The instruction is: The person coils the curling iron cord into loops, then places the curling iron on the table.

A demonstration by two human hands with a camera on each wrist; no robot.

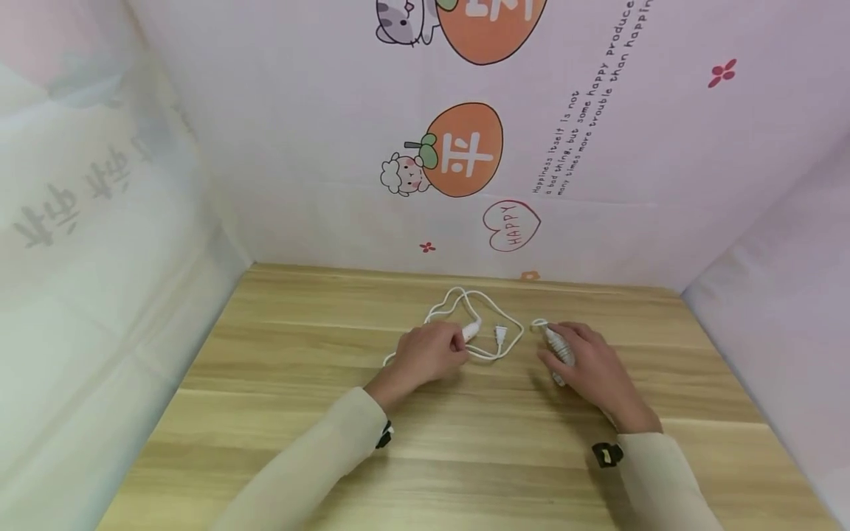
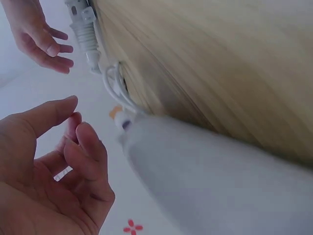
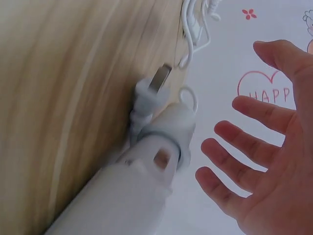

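Below my left hand (image 1: 428,352) is a white corded appliance, its rounded end (image 1: 470,330) showing past my fingers. In the left wrist view its smooth white body (image 2: 195,171) runs alongside the hand (image 2: 58,171), whose fingers bend loosely with nothing between them. My right hand (image 1: 591,365) hovers by a second white appliance with its cord wrapped in tight coils (image 1: 559,345). The right wrist view shows that appliance's body (image 3: 132,191) and a two-prong plug (image 3: 149,95), apart from my spread fingers. Both appliances' kind is unclear.
Between the hands, a loose white cord (image 1: 491,299) with a two-prong plug (image 1: 501,335) loops over the wooden table (image 1: 465,457). A small cord loop (image 1: 539,323) sticks out beyond the right appliance. A printed cloth wall (image 1: 332,184) stands at the back, with cloth sides.
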